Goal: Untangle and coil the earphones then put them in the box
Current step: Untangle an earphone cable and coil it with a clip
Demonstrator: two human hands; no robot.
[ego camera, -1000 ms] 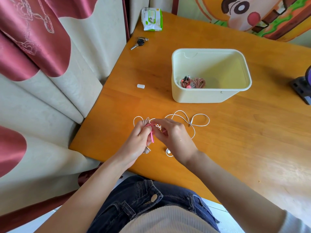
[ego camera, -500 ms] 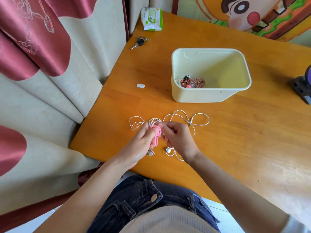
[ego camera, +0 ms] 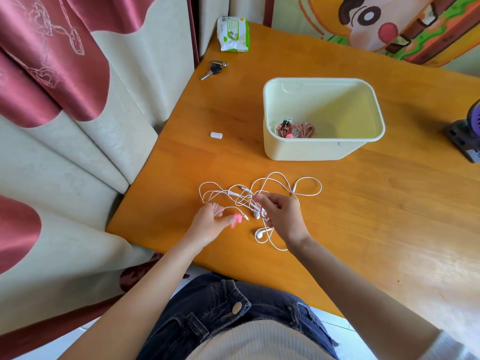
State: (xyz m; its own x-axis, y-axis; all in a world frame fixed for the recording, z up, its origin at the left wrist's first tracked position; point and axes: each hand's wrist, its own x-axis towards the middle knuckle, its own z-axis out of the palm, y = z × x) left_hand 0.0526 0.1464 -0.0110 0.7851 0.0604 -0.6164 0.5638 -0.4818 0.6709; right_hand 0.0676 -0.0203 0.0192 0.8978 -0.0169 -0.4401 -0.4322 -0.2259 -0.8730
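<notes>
White earphones [ego camera: 244, 196], one tangled set: cable pinched by right hand [ego camera: 284, 216], loops spread beyond both hands. Pink earphones [ego camera: 237, 219]: gripped in left hand [ego camera: 207, 226] (hands slightly apart). Cream box [ego camera: 322, 150]: beyond right hand, well apart.

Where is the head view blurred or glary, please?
Head view: pink earphones in the left hand are motion-blurred; glare whitens the orange wooden table's near right part; tangled white earphones in the right hand and cream plastic box look sharp.
</notes>
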